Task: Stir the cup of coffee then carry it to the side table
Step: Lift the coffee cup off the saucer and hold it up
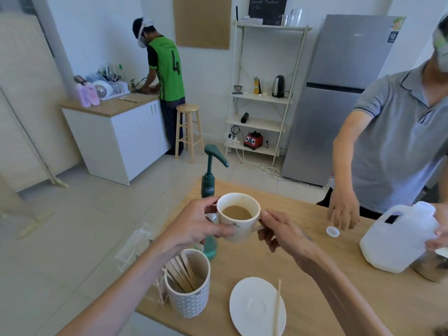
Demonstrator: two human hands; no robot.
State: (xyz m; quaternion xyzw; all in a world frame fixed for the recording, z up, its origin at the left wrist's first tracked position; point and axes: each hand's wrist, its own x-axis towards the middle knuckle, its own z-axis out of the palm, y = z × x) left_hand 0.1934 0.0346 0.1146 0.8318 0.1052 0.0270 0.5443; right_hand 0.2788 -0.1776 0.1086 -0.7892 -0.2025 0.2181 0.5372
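Note:
A white cup of coffee [238, 220] is held in the air above the wooden table [327, 294], filled with light brown coffee. My left hand [196, 225] grips its left side and my right hand [281, 232] pinches the handle on its right. Below, a white saucer [254, 307] lies on the table with a wooden stir stick [277, 309] resting across it.
A patterned cup of wooden sticks [188, 284] stands at the table's left edge, a green pump bottle [209, 180] behind my cup. A person in grey [397, 141] across the table holds a white jug [397, 241] near a small lid [332, 231]. Another person [164, 76] stands at the sink counter.

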